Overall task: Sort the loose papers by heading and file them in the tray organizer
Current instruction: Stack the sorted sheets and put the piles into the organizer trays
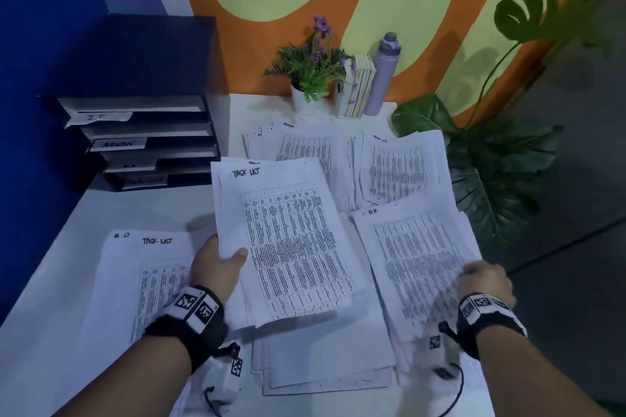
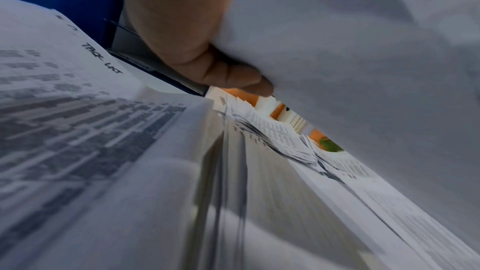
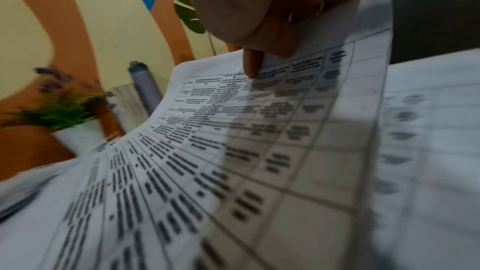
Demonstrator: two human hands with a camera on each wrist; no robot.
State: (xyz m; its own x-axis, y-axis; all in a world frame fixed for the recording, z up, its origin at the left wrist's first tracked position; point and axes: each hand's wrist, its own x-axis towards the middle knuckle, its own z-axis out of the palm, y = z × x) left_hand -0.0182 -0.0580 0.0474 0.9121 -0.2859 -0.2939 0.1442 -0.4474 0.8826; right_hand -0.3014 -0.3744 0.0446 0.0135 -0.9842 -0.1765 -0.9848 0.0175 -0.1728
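Note:
My left hand (image 1: 223, 264) grips a thick stack of printed sheets headed "TASK LIST" (image 1: 288, 240) by its left edge, thumb on top, lifted above the white table (image 1: 50, 281). From below, the left wrist view shows the fingers (image 2: 228, 75) under that stack (image 2: 337, 59). My right hand (image 1: 484, 278) pinches the lower right edge of a sheet headed "HR" (image 1: 416, 257); the same sheet (image 3: 259, 151) curves upward in the right wrist view. A dark tray organizer (image 1: 142, 142) with labels "IT" and "ADMIN" stands at the back left.
Another "TASK LIST" pile (image 1: 149, 281) lies at the front left, an "ADMIN" pile (image 1: 305, 142) and a further "TASK LIST" pile (image 1: 399, 169) at the back. A potted plant (image 1: 311, 78), small books (image 1: 359, 88) and a purple bottle (image 1: 382, 74) stand by the wall. A large leafy plant (image 1: 501, 162) borders the table's right side.

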